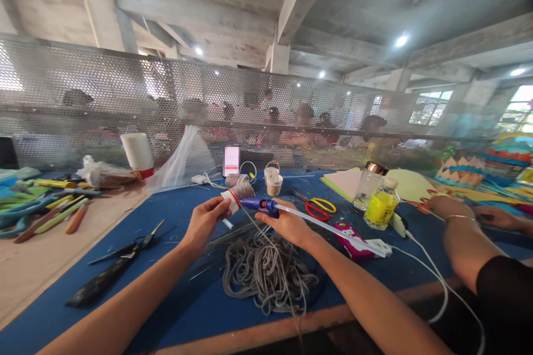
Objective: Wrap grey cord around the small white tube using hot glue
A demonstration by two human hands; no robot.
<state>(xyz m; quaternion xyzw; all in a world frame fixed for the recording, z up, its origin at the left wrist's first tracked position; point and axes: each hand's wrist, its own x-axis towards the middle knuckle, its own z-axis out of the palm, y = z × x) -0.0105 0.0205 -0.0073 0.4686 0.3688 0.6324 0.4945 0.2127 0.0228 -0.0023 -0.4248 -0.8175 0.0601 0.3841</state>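
The fingers of your left hand (203,223) pinch a red-edged white piece (231,200); those of your right hand (290,223) wrap a blue glue gun (252,203) above heaped grey cord (266,274).

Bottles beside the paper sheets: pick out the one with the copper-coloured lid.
The clear bottle, left of the yellow bottle; its shiny copper lid sets it apart from the other's pale cap.

Part of the white, red-edged piece (230,199) is covered by the left hand (205,223), and the handle of the blue glue gun (259,203) by the right hand (289,224). Far off, people (305,116) are blurred behind the perforated panel (41,77); at right, a black sleeve (506,294) is cut off (as are both near forearms (145,288)).
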